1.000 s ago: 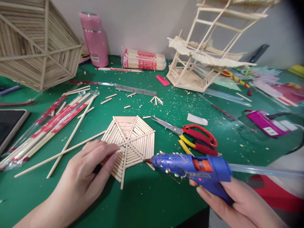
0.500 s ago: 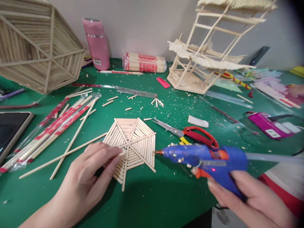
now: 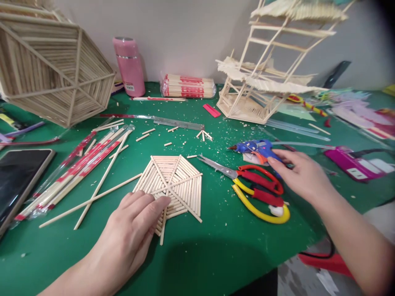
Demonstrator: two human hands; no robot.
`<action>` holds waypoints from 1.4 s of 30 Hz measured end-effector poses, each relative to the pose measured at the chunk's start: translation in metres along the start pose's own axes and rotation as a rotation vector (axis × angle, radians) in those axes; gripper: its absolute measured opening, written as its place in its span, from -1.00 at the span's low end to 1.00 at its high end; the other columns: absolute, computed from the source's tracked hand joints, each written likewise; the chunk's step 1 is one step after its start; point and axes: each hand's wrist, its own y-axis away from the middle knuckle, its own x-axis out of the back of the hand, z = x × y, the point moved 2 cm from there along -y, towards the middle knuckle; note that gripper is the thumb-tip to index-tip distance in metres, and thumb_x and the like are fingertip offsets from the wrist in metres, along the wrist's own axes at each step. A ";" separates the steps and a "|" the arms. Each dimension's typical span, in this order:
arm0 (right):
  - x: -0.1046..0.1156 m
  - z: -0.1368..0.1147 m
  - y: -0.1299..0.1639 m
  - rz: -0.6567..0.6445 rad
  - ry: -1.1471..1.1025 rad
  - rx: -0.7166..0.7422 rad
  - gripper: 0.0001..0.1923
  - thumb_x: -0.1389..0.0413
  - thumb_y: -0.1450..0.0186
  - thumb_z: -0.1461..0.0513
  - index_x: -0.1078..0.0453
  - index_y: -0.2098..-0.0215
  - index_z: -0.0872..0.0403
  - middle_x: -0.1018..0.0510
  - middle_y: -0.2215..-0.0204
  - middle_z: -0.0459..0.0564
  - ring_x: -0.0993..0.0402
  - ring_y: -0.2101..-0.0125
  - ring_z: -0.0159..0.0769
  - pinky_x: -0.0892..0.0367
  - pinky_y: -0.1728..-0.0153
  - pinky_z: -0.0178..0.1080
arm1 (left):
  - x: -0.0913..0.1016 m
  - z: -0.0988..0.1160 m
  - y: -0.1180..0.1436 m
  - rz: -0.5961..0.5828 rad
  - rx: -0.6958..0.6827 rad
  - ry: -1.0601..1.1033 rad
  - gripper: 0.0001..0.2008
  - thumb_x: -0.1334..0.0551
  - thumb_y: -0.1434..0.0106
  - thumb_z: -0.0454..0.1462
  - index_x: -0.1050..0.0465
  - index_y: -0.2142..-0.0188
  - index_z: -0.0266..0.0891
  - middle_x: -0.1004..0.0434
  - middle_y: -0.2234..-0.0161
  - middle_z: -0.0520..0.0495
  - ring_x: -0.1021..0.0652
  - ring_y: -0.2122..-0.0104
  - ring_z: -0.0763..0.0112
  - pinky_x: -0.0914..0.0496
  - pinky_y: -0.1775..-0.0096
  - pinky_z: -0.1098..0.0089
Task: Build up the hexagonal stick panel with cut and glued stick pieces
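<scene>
A web-shaped panel of thin wooden sticks [image 3: 188, 191] lies flat on the green table. Over its lower left part is my left hand [image 3: 129, 234], fingers together and bent down onto the sticks; what the fingertips pinch is hidden. My right hand [image 3: 304, 174] reaches out to the right, closed round the handle of a blue hot glue gun [image 3: 251, 146]. The gun lies low over the tabletop, nozzle to the left, with a clear glue stick in its back. Between the hands rest red and yellow scissors [image 3: 265, 197], blades towards the panel. Two loose chopsticks [image 3: 92, 199] cross left of the panel.
Wrapped chopsticks [image 3: 77, 172] and a phone [image 3: 23, 176] lie left. Behind stand a large stick-built roof [image 3: 58, 70], a pink bottle [image 3: 129, 68], a chopstick bundle [image 3: 188, 85] and a wooden tower model [image 3: 247, 94]. A purple box [image 3: 347, 163] sits at right.
My right hand has carried the glue gun away from the panel, back and right beyond the scissors, down to the table. My left hand stays at the panel, its fingers now lower and closer together.
</scene>
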 end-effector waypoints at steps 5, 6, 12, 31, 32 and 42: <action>0.014 -0.070 0.031 0.164 -0.190 0.297 -0.81 -0.05 -0.25 0.22 -0.42 0.20 0.09 -0.48 0.32 0.01 -0.42 0.32 -0.30 -0.32 0.27 -0.24 | 0.000 0.004 -0.001 0.022 0.004 0.019 -0.68 0.00 -0.29 -0.42 -0.15 -0.03 -0.22 -0.51 0.37 -0.06 -0.48 0.38 0.36 -0.34 0.34 0.35; 0.015 -0.089 0.040 0.123 -0.273 0.419 -0.87 -0.05 -0.25 0.26 -0.42 0.25 0.03 -0.49 0.33 -0.05 -0.42 0.32 -0.32 -0.32 0.24 -0.23 | 0.001 0.005 -0.001 0.025 -0.002 0.030 -0.67 -0.02 -0.28 -0.42 -0.13 -0.04 -0.21 -0.50 0.39 -0.04 -0.48 0.40 0.38 -0.34 0.34 0.36; 0.002 -0.164 0.074 -0.212 -0.552 0.880 -0.85 -0.05 -0.26 0.33 -0.47 0.32 0.12 -0.46 0.47 -0.03 -0.30 0.45 -0.35 -0.28 0.43 -0.27 | 0.001 0.011 0.002 0.001 -0.005 0.068 -0.69 -0.01 -0.29 -0.39 -0.15 -0.03 -0.23 -0.49 0.33 -0.09 -0.50 0.34 0.36 -0.36 0.28 0.35; -0.018 -0.157 0.078 -0.282 -0.468 0.838 -0.79 0.01 -0.31 0.34 -0.45 0.39 0.19 -0.43 0.49 0.03 -0.23 0.45 -0.31 -0.17 0.45 -0.24 | 0.004 -0.002 -0.003 0.018 0.078 0.118 -0.75 -0.02 -0.21 -0.49 -0.25 0.16 -0.21 -0.36 0.28 -0.05 -0.36 0.30 0.40 -0.31 0.28 0.37; -0.019 -0.157 0.079 -0.283 -0.462 0.842 -0.78 0.02 -0.31 0.34 -0.45 0.40 0.19 -0.43 0.50 0.03 -0.22 0.46 -0.31 -0.16 0.45 -0.24 | 0.003 -0.003 -0.003 0.014 0.085 0.121 -0.75 -0.02 -0.21 -0.49 -0.26 0.16 -0.20 -0.35 0.27 -0.06 -0.36 0.30 0.40 -0.31 0.28 0.36; -0.024 -0.155 0.083 -0.310 -0.419 0.861 -0.86 -0.01 -0.27 0.39 -0.40 0.36 0.17 -0.40 0.47 0.00 -0.20 0.44 -0.30 -0.14 0.44 -0.22 | -0.001 -0.004 -0.003 -0.067 0.090 0.148 -0.74 0.01 -0.21 -0.47 -0.37 0.26 -0.17 -0.31 0.35 -0.04 -0.31 0.36 0.38 -0.23 0.36 0.29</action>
